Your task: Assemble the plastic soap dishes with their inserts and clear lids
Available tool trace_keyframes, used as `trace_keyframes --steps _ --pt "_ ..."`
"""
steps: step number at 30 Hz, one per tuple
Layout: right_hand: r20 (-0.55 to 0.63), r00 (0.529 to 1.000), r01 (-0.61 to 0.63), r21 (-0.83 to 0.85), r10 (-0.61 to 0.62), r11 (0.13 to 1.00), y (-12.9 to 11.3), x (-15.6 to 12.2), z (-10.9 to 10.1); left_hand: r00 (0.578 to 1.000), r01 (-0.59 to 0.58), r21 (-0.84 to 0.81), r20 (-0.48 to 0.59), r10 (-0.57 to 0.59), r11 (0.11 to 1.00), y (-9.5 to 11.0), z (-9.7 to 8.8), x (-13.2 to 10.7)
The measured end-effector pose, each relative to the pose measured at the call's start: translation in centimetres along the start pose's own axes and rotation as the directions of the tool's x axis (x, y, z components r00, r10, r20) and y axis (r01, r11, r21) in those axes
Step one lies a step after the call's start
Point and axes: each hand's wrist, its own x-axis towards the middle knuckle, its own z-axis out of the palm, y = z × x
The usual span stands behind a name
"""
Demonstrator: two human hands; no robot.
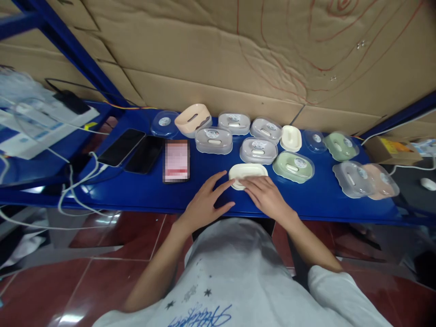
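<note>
L hand (205, 200) spread by crm dish (248, 170) | R hand (268, 195) on it

And there it was, a workshop or packing corner, by the look of it! Straight across the middle ran a blue bench (150, 195), braced at ten o'clock by a blue metal post (75, 56). Up at twelve, plain cardboard (190, 50) served as the wall, scrawled with red lines! Just above centre sat matching plastic boxes (214, 147), several of them with stickered lids, like stock set out. Over at nine, white cables (71, 172) trailed beside dark phones (122, 147); at three, a computer mouse (428, 184); down at eight, red floor tiles (81, 281)!
</note>
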Motion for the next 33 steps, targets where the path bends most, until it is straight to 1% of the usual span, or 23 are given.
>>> trace_keyframes --steps 2,4,6,7,8,9,11,13,15,16,18,20,21,22,24,25,26,28,29,30,31,32,33 --pt "-0.036 0.999 -0.030 0.034 0.031 0.999 0.5 -0.7 -0.2 0.999 0.001 -0.014 -0.040 -0.002 1.000 0.1 -0.1 0.0" --pt "-0.051 0.997 -0.054 0.067 0.058 0.996 0.6 -1.5 -0.2 0.992 0.018 -0.005 -0.121 -0.018 1.000 0.0 -0.8 0.4" --pt "-0.069 0.994 -0.078 0.083 0.084 0.994 0.6 -2.3 0.0 0.972 0.059 0.068 -0.231 -0.042 0.996 -0.6 -2.5 1.4" --pt "-0.081 0.992 -0.091 0.084 0.097 0.992 0.6 -2.5 0.2 0.953 0.088 0.136 -0.298 -0.044 0.987 -1.1 -3.6 2.4" --pt "-0.088 0.990 -0.101 0.083 0.108 0.991 0.6 -2.7 0.3 0.943 0.110 0.206 -0.331 -0.036 0.972 -1.9 -4.9 3.5" --pt "-0.089 0.989 -0.107 0.082 0.114 0.991 0.6 -2.7 0.4 0.935 0.154 0.263 -0.351 -0.055 0.952 -2.8 -6.3 4.9" --pt "-0.077 0.991 -0.106 0.081 0.112 0.991 0.6 -2.7 0.5 0.925 0.266 0.358 -0.357 -0.132 0.895 -4.9 -8.9 8.2" --pt "-0.062 0.993 -0.096 0.084 0.102 0.992 0.6 -2.6 0.6 0.905 0.398 0.445 -0.335 -0.264 0.802 -7.2 -10.8 11.5" --pt "-0.063 0.992 -0.101 0.086 0.106 0.991 0.6 -2.5 0.6 0.900 0.431 0.461 -0.288 -0.329 0.776 -9.3 -12.0 14.1" --pt "-0.067 0.991 -0.105 0.088 0.111 0.991 0.6 -2.5 0.6 0.896 0.442 0.461 -0.262 -0.358 0.769 -10.1 -12.3 15.0" --pt "-0.077 0.990 -0.113 0.096 0.121 0.989 0.7 -2.5 0.6 0.893 0.450 0.455 -0.236 -0.383 0.769 -11.1 -12.6 15.9" --pt "-0.077 0.990 -0.111 0.106 0.119 0.988 0.7 -2.5 0.7 0.895 0.445 0.445 -0.249 -0.370 0.777 -11.1 -12.9 15.7" --pt "-0.073 0.991 -0.102 0.115 0.111 0.988 0.8 -2.5 0.6 0.899 0.434 0.439 -0.268 -0.347 0.786 -10.7 -13.0 15.2" --pt "-0.068 0.993 -0.087 0.125 0.096 0.988 0.8 -2.5 0.6 0.904 0.416 0.433 -0.290 -0.314 0.800 -9.9 -13.1 14.4" --pt "-0.057 0.997 -0.051 0.159 0.061 0.986 0.7 -2.6 0.6 0.918 0.353 0.418 -0.330 -0.223 0.837 -7.7 -12.9 12.3" --pt "-0.061 0.997 -0.036 0.175 0.048 0.984 0.7 -2.7 0.5 0.932 0.297 0.408 -0.319 -0.171 0.863 -6.4 -12.4 11.0" --pt "-0.080 0.996 -0.029 0.181 0.044 0.983 0.6 -2.8 0.5 0.943 0.243 0.397 -0.311 -0.119 0.885 -5.0 -11.8 9.5" --pt "-0.180 0.981 -0.047 0.160 0.076 0.986 0.5 -3.1 0.4 0.966 0.121 0.363 -0.257 -0.025 0.924 -2.3 -9.7 6.7" --pt "-0.245 0.964 -0.070 0.134 0.101 0.989 0.4 -3.3 0.4 0.980 0.006 0.304 -0.189 0.055 0.953 -1.3 -8.4 5.4" --pt "-0.304 0.945 -0.097 0.103 0.124 0.990 0.3 -3.4 0.4 0.986 -0.087 0.249 -0.119 0.119 0.965 -0.4 -7.0 4.2" --pt "-0.341 0.929 -0.123 0.074 0.141 0.990 0.3 -3.4 0.4 0.987 -0.134 0.211 -0.062 0.150 0.968 0.1 -5.6 3.3" --pt "-0.347 0.926 -0.141 0.051 0.150 0.989 0.3 -3.4 0.4 0.984 -0.176 0.186 -0.008 0.180 0.967 0.5 -4.3 2.6" --pt "-0.327 0.933 -0.148 0.032 0.150 0.989 0.4 -3.3 0.4 0.978 -0.209 0.173 0.033 0.206 0.963 0.6 -3.2 2.1"
